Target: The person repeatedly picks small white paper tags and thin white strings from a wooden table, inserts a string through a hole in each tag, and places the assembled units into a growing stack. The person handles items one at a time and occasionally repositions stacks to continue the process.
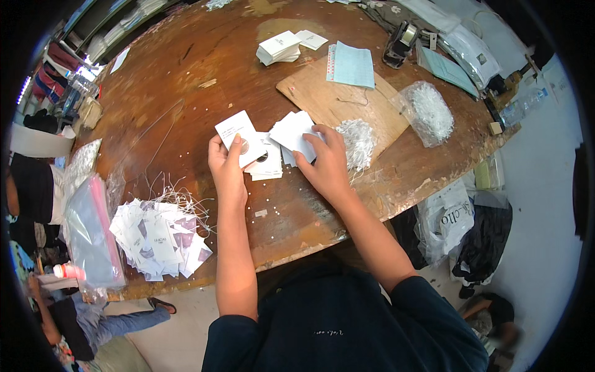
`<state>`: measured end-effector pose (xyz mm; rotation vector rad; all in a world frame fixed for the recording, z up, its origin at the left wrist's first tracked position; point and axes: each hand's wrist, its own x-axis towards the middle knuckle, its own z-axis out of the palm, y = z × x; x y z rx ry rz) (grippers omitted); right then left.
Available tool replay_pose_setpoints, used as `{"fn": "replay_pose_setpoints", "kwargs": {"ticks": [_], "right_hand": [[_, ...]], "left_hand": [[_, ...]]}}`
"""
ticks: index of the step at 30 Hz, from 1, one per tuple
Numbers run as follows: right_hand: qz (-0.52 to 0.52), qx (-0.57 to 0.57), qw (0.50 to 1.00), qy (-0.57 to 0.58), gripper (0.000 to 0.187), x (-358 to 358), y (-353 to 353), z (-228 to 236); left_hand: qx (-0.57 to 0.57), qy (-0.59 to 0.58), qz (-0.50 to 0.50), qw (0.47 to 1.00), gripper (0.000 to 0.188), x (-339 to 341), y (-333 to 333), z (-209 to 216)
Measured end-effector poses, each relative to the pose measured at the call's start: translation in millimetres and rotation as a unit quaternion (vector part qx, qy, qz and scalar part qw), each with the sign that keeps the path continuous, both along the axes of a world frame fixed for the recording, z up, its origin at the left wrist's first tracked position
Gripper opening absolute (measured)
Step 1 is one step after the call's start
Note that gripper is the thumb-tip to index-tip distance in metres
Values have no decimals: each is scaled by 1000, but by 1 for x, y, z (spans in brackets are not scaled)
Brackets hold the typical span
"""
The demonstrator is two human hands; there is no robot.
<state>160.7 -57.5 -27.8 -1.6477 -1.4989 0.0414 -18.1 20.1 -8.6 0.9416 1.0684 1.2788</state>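
Note:
My left hand [227,166] pinches a white printed card [233,126] with a round mark near its lower edge, thumb on top. Just right of it lies a small pile of white cards [268,168] with a dark round spot on the top one. My right hand [328,162] grips a loose fan of blank-faced white cards [292,130], its fingers bent over their right edge. To the left of my forearm rests a heap of white and grey hang tags [160,239], their white strings [176,195] tangled at the far side.
Farther off stand card stacks [279,46]. A thin board [310,87] carries a light-blue sheet [353,65] and a bundle of white strings [357,142]. A bag of white strings [429,115] lies on the right. Clear plastic sleeves [93,235] hang over the left edge. Other people sit nearby.

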Motion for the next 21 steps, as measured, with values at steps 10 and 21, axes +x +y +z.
{"fn": "replay_pose_setpoints", "kwargs": {"ticks": [10,21], "right_hand": [[-6,20,998,61,34,3,2,-1],[91,108,990,-29,44,-19,-11,20]], "left_hand": [[-9,-28,-23,999,24,1,-1,-1],[-33,-121,-142,982,41,24,-24,9]]}}
